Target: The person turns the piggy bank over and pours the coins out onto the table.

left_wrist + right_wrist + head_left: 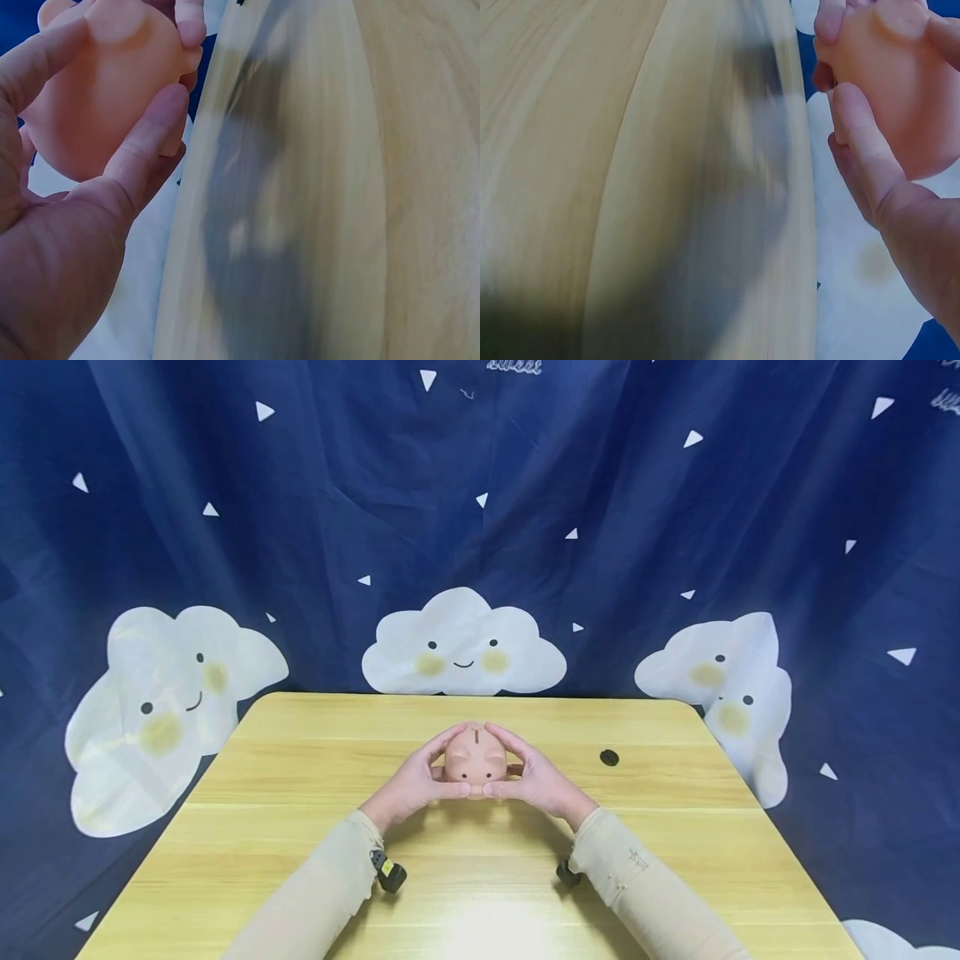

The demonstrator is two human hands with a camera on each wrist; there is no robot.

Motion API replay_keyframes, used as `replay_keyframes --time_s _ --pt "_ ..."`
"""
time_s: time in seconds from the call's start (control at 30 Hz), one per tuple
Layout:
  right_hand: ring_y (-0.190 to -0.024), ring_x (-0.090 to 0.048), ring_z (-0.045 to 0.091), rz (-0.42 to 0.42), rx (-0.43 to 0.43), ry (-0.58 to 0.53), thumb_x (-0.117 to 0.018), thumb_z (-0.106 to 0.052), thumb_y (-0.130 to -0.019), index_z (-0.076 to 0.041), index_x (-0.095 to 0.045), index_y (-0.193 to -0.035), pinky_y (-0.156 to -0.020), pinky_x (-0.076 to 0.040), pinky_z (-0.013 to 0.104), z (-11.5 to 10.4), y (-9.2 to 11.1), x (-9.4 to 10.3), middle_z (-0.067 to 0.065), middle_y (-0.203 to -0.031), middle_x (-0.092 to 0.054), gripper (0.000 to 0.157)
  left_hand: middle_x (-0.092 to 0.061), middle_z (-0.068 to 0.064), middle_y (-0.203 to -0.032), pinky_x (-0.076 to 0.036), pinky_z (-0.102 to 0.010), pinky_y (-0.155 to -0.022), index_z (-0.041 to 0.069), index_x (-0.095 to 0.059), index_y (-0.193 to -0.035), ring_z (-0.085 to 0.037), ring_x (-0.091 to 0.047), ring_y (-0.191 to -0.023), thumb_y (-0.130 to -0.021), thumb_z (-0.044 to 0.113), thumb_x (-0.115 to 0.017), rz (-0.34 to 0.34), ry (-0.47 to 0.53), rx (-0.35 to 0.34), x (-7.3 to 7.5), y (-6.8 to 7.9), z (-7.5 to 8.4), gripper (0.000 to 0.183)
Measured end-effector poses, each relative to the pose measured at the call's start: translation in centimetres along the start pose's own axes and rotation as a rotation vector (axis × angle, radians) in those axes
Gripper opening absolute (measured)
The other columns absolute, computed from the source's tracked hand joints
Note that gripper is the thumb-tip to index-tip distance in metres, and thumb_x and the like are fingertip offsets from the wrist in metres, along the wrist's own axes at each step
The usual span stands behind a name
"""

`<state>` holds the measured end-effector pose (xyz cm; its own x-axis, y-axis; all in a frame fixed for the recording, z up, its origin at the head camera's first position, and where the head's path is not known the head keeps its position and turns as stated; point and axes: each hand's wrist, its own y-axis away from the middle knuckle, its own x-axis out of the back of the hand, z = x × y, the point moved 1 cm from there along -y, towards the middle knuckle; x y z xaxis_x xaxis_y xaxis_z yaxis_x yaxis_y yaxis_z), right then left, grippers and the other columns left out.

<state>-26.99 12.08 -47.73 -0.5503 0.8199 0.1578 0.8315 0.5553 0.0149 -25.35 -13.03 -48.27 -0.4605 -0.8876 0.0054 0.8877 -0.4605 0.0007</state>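
A pink piggy bank (476, 760) is between both hands over the middle of the table, its coin slot upward and its face with two dark eyes toward me. My left hand (418, 783) grips its left side, and my right hand (542, 783) grips the right one. Both thumbs meet near the snout, while the other fingers curve round the far side. In the left wrist view the smooth body of the piggy bank (97, 97) shows between thumb and fingers. The right wrist view has the piggy bank (907, 97) held the same way; its underside is hidden from the head view.
A small round black disc (609, 757) lies on the wooden table (300, 827), right of the hands. Behind the table's far edge hangs a dark blue curtain (420, 485) with white clouds and triangles. Small black devices (391, 874) sit at the wrists.
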Motion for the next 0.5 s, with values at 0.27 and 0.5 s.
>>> replay_keyframes --time_s 0.27,0.5 --pt "-0.123 -0.068 0.034 0.014 -0.011 -0.022 -0.087 -0.012 -0.089 -0.038 -0.034 -0.167 -0.091 -0.065 0.040 -0.11 -0.09 -0.17 0.009 -0.174 -0.027 0.098 -0.023 -0.007 -0.176 -0.063 -0.038 -0.104 0.041 -0.032 -0.167 -0.037 -0.064 -0.134 -0.088 0.005 -0.087 0.013 0.027 0.026 -0.18 -0.25 -0.04 0.103" --pt "-0.118 -0.073 0.032 0.010 -0.037 -0.070 -0.085 -0.011 -0.089 -0.037 -0.032 -0.168 -0.089 -0.064 0.037 0.26 -0.28 -0.30 0.013 -0.172 -0.028 0.099 -0.022 -0.011 -0.176 -0.062 -0.039 -0.105 0.036 -0.032 -0.168 -0.041 -0.061 -0.138 -0.089 0.005 -0.086 0.019 0.050 0.030 -0.15 -0.41 -0.42 0.102"
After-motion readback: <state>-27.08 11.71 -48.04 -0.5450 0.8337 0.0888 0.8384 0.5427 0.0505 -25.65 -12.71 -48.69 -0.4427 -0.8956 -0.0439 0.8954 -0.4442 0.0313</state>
